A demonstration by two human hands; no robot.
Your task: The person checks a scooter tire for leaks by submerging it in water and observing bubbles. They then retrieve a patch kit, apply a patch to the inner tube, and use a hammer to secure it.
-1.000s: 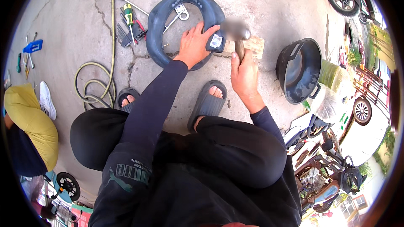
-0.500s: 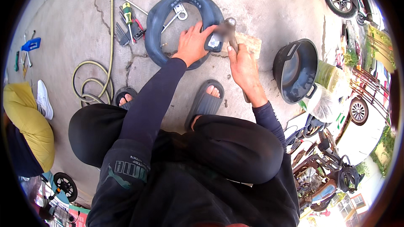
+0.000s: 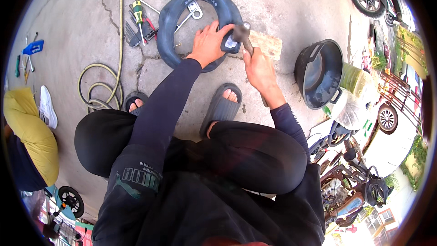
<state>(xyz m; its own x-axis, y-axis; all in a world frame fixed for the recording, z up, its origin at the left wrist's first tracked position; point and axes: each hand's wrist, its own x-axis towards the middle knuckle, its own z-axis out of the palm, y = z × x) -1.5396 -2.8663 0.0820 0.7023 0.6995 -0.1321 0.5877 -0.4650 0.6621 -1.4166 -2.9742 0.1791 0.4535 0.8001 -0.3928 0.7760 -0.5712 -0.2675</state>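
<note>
A black rubber inner tube (image 3: 169, 11) lies on the concrete in front of me, with a pale patch (image 3: 231, 43) on its right side. My left hand (image 3: 209, 45) grips the tube just left of the patch, thumb stretched toward it. In my right hand (image 3: 260, 73) is a hammer (image 3: 248, 44), held by its handle. The hammer's head is at the tube's right edge, close to the patch; whether it touches the rubber I cannot tell. A flat, worn wooden board (image 3: 267, 45) extends from beneath that side of the tube.
Left of the tube lie a green-and-yellow screwdriver (image 3: 138, 13), hex keys (image 3: 131, 34) and a coiled hose (image 3: 119, 64). A black tub (image 3: 319, 74) stands to the right. Another person's yellow-clad leg (image 3: 34, 132) is at far left. Motorbike parts (image 3: 346, 191) crowd the lower right.
The hammer's head and my right hand have shifted slightly left, and the head, blurred before, now shows sharply. My left hand keeps its place on the tube.
</note>
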